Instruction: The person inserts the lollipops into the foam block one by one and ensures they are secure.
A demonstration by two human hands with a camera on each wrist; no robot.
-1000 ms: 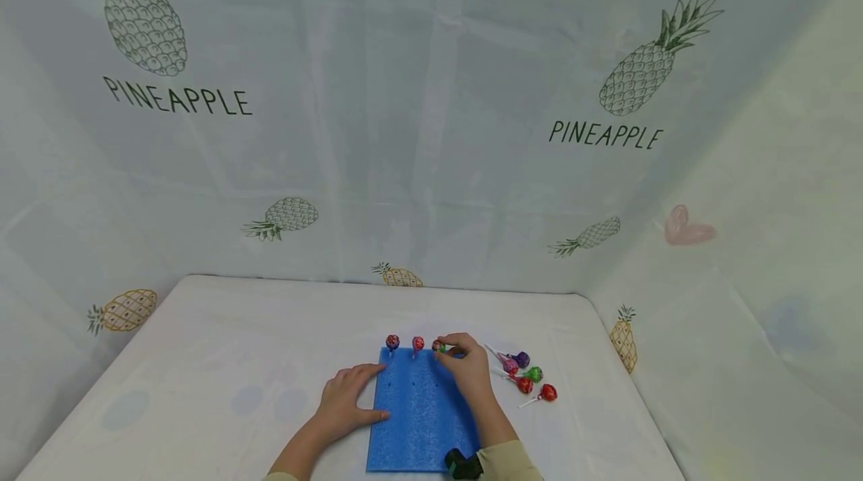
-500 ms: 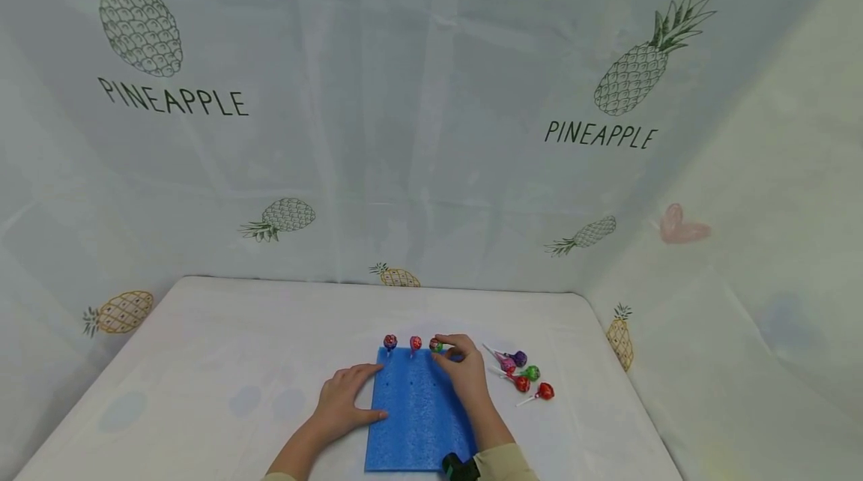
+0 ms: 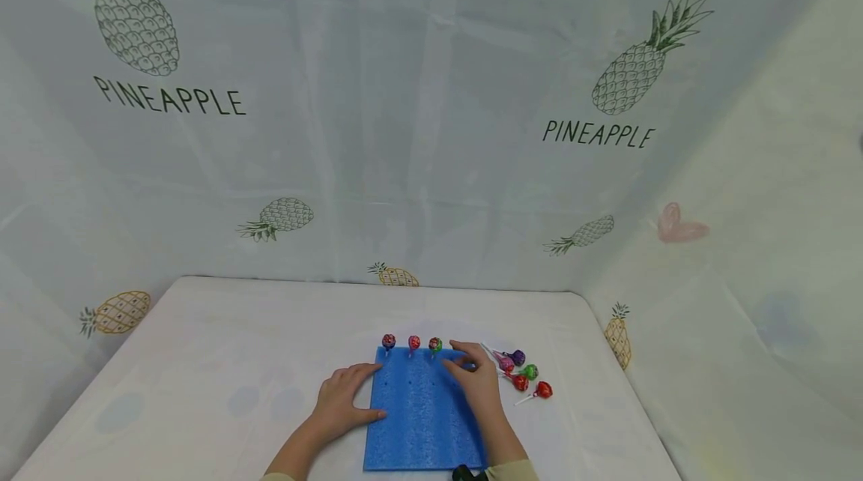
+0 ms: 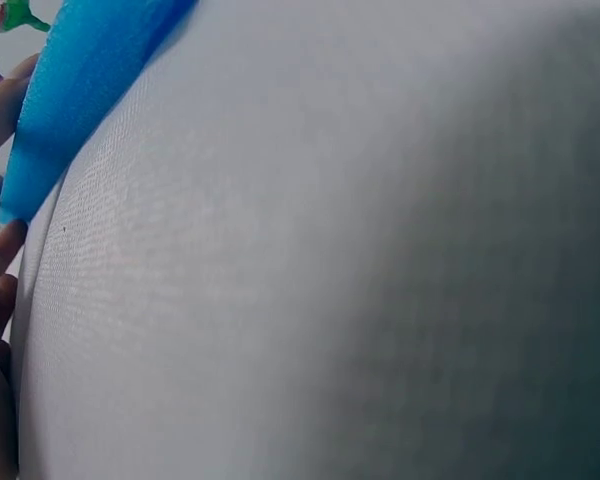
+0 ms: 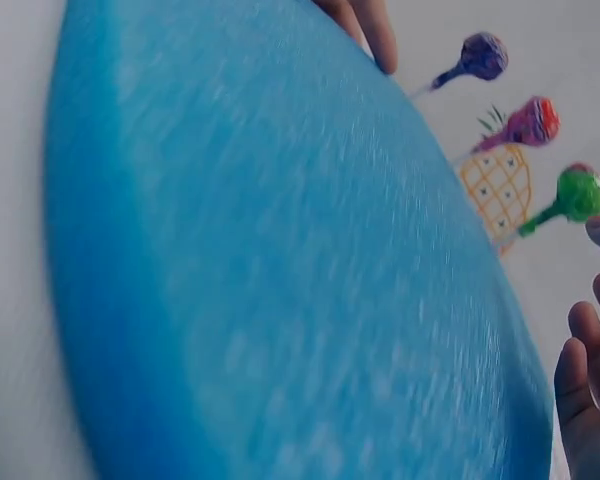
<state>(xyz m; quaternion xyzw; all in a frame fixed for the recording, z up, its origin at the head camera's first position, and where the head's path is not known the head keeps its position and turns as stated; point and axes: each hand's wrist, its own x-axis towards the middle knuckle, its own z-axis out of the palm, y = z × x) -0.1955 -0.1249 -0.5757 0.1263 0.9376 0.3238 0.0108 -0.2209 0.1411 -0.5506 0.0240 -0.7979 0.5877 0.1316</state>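
A backdrop (image 3: 384, 114) twice reads “PINEAPPLE.” A blue board (image 3: 421, 428) bears three lollipops (image 3: 414, 342) at its far edge; five loose lollipops (image 3: 530, 371) lie right. Left hand (image 3: 341, 400) spread wide, right hand (image 3: 480, 382) narrowly parted.

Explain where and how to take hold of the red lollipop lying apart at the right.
Probably best pinched by its round head, from the right: the red lollipop lies on its side, head facing right, its thin stick pointing left, with other loose lollipops to its left.
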